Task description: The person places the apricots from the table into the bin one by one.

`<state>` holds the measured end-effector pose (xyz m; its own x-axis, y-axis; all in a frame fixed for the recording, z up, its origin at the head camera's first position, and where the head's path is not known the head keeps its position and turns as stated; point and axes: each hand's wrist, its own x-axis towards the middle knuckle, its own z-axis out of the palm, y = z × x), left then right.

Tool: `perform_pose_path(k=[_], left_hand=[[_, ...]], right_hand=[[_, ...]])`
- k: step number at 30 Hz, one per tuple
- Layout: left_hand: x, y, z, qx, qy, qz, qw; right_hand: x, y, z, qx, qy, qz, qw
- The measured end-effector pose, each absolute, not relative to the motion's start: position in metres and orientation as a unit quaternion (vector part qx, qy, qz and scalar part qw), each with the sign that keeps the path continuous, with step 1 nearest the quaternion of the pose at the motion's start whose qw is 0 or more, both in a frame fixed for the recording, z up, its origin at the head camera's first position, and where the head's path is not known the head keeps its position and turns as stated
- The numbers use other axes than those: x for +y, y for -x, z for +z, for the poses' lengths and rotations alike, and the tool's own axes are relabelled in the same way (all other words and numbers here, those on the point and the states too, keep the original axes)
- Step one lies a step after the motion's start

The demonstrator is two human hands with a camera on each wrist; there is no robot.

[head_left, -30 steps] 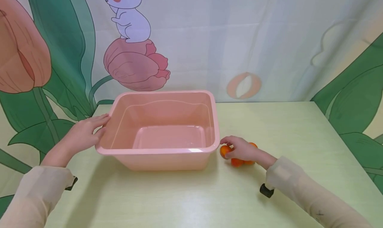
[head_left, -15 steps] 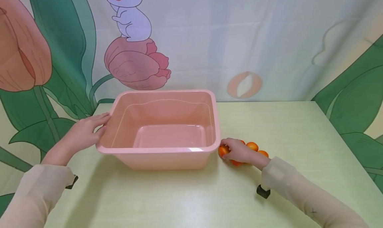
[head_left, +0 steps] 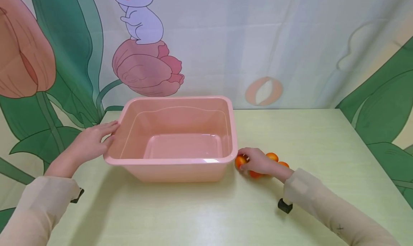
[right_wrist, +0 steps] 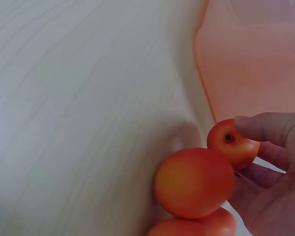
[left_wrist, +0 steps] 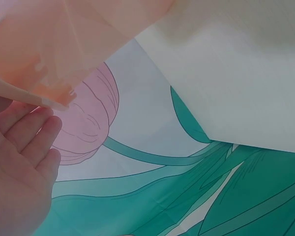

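A pink plastic basin (head_left: 184, 172) stands on the table, with nothing seen inside. My left hand (head_left: 88, 145) touches its left rim with nearly straight fingers; the left wrist view shows the fingertips (left_wrist: 51, 120) against the rim edge. Beside the basin's right side, my right hand (head_left: 258, 161) pinches a round orange-red fruit (right_wrist: 231, 142) between thumb and fingers. The fruit has a small dark spot at its stem end. Close by lie several more orange-red fruits (right_wrist: 194, 183), partly hidden under the right hand in the head view.
The pale wooden table (head_left: 193, 213) reaches back to a hanging cloth (head_left: 206, 52) printed with tulips and a white animal. More printed leaves border the table at left and right. A small black device (head_left: 285, 205) hangs at the right cuff.
My right hand has shifted slightly left toward the basin along with the fruit, uncovering more fruits behind it. The left hand and basin keep their places.
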<state>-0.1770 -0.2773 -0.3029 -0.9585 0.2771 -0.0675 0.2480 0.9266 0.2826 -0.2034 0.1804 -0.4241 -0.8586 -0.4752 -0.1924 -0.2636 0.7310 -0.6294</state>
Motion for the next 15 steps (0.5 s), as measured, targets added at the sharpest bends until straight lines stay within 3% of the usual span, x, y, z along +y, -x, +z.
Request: perform_pose_path(k=[15], left_hand=[[-0.277, 0.177, -0.303, 0.98, -0.131, 0.137, 0.059]], right_hand=[[0.198, 0.207, -0.395, 0.886, 0.163, -0.372, 0.225]])
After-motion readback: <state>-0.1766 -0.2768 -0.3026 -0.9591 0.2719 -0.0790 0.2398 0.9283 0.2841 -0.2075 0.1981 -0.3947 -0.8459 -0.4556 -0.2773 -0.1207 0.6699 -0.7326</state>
